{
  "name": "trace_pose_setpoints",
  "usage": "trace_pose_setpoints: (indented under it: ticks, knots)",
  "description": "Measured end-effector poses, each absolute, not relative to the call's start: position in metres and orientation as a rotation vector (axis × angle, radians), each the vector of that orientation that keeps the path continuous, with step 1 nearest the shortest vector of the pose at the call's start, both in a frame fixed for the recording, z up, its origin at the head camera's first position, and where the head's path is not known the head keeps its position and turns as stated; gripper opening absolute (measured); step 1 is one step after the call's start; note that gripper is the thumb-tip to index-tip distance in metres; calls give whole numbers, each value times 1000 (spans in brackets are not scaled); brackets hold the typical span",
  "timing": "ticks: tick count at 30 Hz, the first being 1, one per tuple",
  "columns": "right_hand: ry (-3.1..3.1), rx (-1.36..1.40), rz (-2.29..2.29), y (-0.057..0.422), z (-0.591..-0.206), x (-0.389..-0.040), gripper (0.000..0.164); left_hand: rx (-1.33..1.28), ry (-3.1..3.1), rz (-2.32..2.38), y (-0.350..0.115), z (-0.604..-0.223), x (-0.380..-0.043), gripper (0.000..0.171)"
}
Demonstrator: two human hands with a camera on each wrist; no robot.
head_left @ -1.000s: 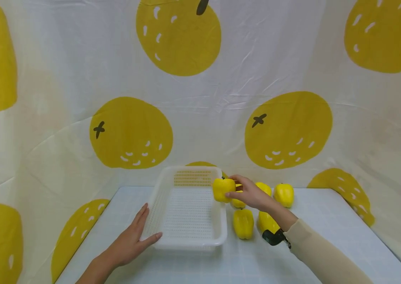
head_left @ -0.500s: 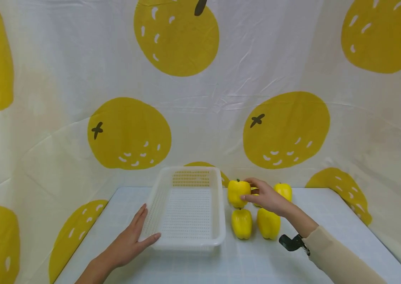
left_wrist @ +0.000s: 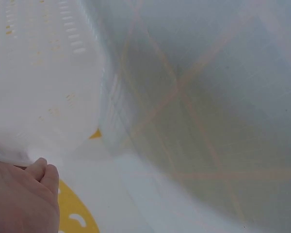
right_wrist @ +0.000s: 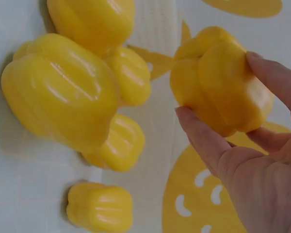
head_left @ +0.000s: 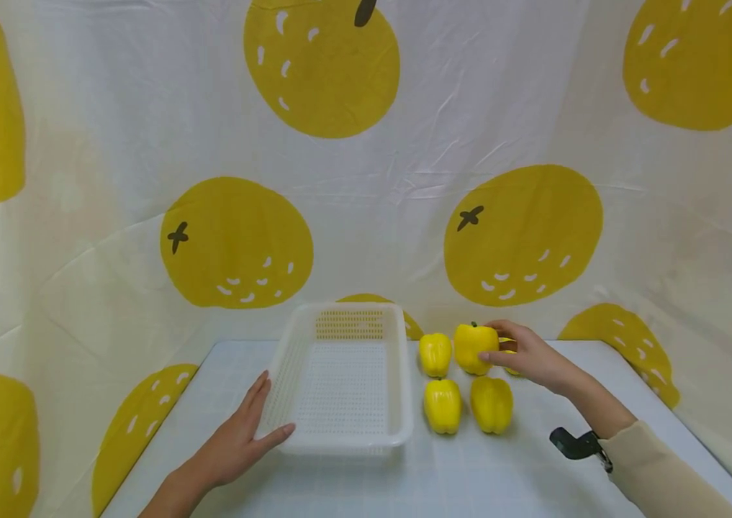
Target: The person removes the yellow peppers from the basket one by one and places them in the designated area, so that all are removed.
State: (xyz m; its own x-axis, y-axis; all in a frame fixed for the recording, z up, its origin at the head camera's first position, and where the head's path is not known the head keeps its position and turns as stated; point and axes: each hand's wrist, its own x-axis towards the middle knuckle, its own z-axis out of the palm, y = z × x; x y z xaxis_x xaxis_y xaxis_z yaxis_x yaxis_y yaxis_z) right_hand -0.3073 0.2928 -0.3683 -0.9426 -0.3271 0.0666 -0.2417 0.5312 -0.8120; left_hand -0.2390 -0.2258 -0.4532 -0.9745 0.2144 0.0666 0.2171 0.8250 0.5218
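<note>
My right hand (head_left: 527, 356) holds a yellow bell pepper (head_left: 476, 348) between thumb and fingers. It is raised above the table, apart from the others in the right wrist view, where the hand (right_wrist: 262, 165) pinches the pepper (right_wrist: 216, 82) by its sides. Several more yellow bell peppers stand on the table, two (head_left: 442, 406) in the front row and others (head_left: 435, 354) behind. The held pepper and hand partly hide the back row. My left hand (head_left: 236, 439) grips the near left corner of the white plastic basket (head_left: 406, 388), thumb over the rim, fingers along the outer side.
A pale blue checked table (head_left: 469, 482) bears everything. No peppers lie in the basket. A white curtain (head_left: 378, 216) printed with large yellow fruit hangs right behind the table's far edge. A black strap mount (head_left: 576, 442) juts from my right wrist.
My right hand has carried the held pepper rightward, from beside the basket's right rim to over the back row of peppers. The left hand and basket have stayed put.
</note>
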Motion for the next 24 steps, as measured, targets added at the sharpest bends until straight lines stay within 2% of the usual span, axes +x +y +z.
trace_pose_setpoints:
  ticks: [15, 24]
  knots:
    - [2661, -454, -1257, 364, -382, -292, 71, -370, -3003, -869, -227, -454, -238, 112]
    - [2618, -415, -1209, 397, -403, -296, 68, -352, -3001, -853, -226, -456, -240, 114]
